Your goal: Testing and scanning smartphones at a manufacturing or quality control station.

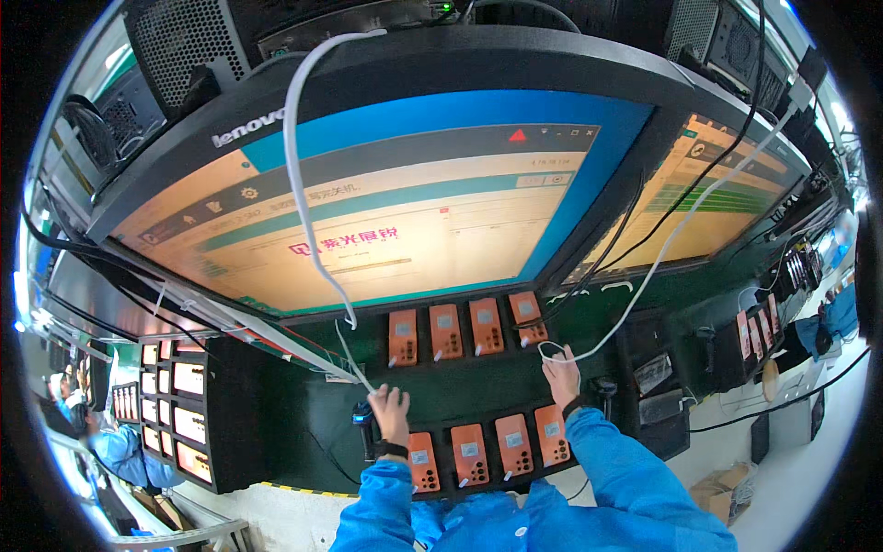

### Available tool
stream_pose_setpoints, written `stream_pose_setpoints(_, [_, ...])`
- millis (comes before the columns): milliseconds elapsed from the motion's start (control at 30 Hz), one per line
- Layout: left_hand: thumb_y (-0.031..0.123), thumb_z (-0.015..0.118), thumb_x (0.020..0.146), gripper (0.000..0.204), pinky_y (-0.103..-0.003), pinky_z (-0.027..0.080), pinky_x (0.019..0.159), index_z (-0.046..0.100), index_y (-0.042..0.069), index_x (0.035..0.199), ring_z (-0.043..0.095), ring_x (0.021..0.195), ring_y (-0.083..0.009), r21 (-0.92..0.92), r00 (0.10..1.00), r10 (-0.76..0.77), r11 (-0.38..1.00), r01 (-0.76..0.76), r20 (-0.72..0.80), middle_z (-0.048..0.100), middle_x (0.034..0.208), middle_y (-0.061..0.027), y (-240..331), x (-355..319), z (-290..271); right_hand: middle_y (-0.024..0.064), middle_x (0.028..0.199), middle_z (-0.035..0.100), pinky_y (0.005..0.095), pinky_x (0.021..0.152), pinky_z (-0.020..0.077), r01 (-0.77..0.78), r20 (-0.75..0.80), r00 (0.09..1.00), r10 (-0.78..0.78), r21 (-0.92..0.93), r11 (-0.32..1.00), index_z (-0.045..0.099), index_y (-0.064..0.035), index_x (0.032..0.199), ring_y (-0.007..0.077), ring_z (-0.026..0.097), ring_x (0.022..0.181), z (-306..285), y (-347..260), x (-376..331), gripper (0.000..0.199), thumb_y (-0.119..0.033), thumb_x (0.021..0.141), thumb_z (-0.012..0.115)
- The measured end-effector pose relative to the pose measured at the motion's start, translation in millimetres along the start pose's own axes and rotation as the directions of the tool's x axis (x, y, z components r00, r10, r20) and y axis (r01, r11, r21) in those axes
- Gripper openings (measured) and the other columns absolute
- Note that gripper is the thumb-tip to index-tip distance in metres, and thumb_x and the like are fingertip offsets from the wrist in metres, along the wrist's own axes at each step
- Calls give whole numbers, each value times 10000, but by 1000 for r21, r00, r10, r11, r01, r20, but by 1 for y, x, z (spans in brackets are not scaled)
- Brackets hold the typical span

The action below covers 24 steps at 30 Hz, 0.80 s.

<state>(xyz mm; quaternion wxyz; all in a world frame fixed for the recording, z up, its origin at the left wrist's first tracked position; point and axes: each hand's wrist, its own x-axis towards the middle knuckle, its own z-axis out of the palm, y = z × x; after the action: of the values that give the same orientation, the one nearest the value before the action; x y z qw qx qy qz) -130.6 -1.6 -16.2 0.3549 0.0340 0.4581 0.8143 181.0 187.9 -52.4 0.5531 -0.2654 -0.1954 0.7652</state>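
My left hand (392, 411) is closed around the lower end of a thin white cable (296, 138) that drops across the big monitor (414, 221). My right hand (560, 376) grips a looped second white cable (685, 221) that runs up to the right. Between my hands and the monitor, an upper row of orange phones (446, 331) stands on a black rack. A lower row of orange phones (469, 454) lies just in front of my wrists. A black handheld device (364, 425) stands left of my left hand. Both sleeves are blue.
A second monitor (713, 198) stands at the right. A black rack of phones with lit screens (175, 405) is at the left, and another rack of orange phones (756, 331) at the right. Other people in blue (120, 451) work at the far left and far right. A cardboard box (727, 488) sits on the floor.
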Motion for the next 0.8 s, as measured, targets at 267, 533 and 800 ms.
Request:
stream_pose_setpoints(267, [275,420,950,344,-347,513,670,596,-20,933,644,810,-236,865,779,-477,475,-161,407,647,860,-185,-40,-81,-9,111,1052,643,308,858,462,-259,176,788,590,-774,578,590,-12,1146,186,600,957,43,105,-109,429,-342,983,369])
stream_pose_setpoints(533, [148,655,678,324,-487,448,745,571,58,978,558,883,-373,914,869,315,9,-405,382,595,929,-160,17,-82,-34,62,806,635,273,650,472,-327,-58,866,496,-817,476,597,-1,1011,138,588,718,33,110,-173,456,-378,1002,340])
stream_pose_setpoints(800, [132,643,739,183,-283,395,387,539,13,830,534,422,-138,900,993,19,425,96,-115,559,559,-57,-16,21,-182,-64,570,316,246,451,271,-632,-297,772,561,-441,637,498,-92,798,65,320,486,45,93,-179,401,-445,970,415])
